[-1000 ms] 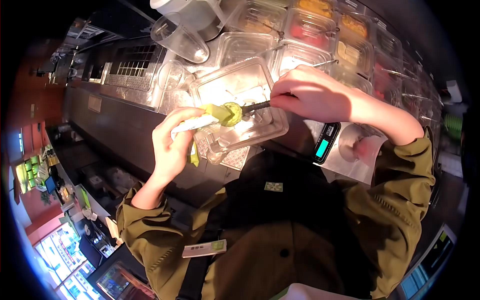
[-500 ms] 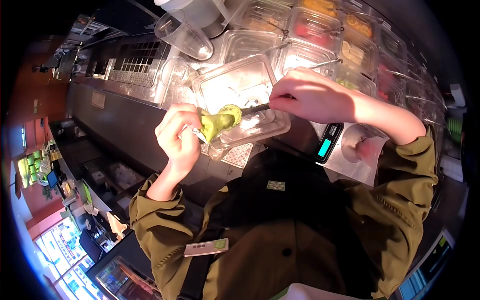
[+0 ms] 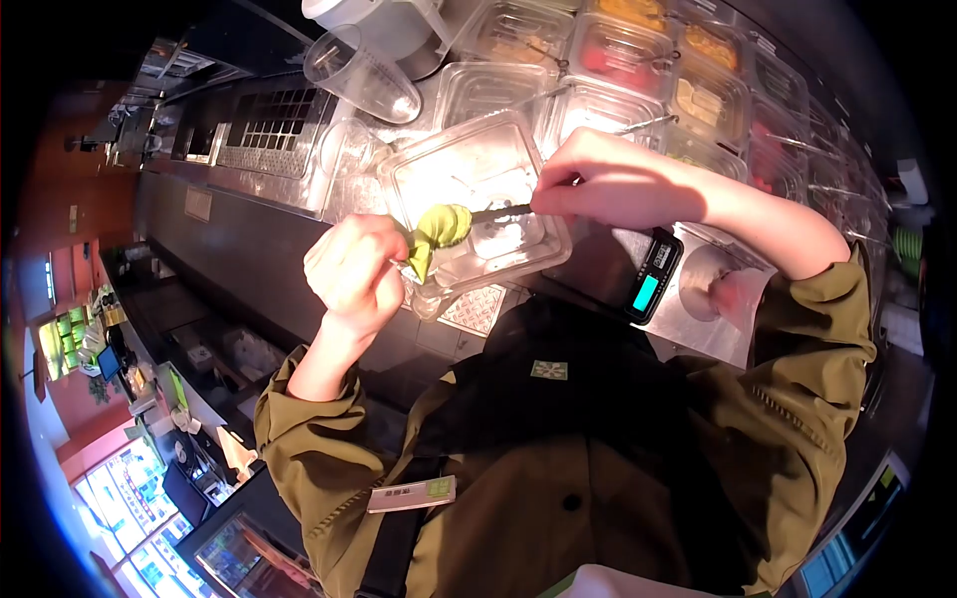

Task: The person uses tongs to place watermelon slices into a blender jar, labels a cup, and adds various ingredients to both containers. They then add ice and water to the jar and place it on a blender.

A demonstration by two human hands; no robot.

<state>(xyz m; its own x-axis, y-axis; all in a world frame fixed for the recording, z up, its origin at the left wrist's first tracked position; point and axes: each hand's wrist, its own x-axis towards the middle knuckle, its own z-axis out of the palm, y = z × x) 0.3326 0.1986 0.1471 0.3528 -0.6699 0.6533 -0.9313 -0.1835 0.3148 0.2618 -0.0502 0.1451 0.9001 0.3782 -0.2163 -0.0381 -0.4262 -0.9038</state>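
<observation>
My left hand [image 3: 351, 267] is closed on a crumpled green cloth [image 3: 439, 234], with a small pale tag-like bit near my fingers. The cloth wraps the far end of a thin dark-handled utensil [image 3: 501, 212], so its head is hidden and its kind cannot be made out. The handle's other end is pinched in my right hand [image 3: 598, 184]. Both hands are above a clear plastic tub [image 3: 478, 269], which sits tilted on the counter under bright light. Nothing but clear, glinting plastic and glare shows inside it.
A black digital scale [image 3: 653, 279] with a lit display lies right of the tub, beside a clear cup [image 3: 738, 299] with something pink. Clear food containers [image 3: 623, 60], some with utensils, fill the back right. A clear measuring jug [image 3: 364, 80] stands at the back left.
The green cloth has shifted slightly and folded further over the utensil's end. Both hands have moved a little to the left and keep their hold.
</observation>
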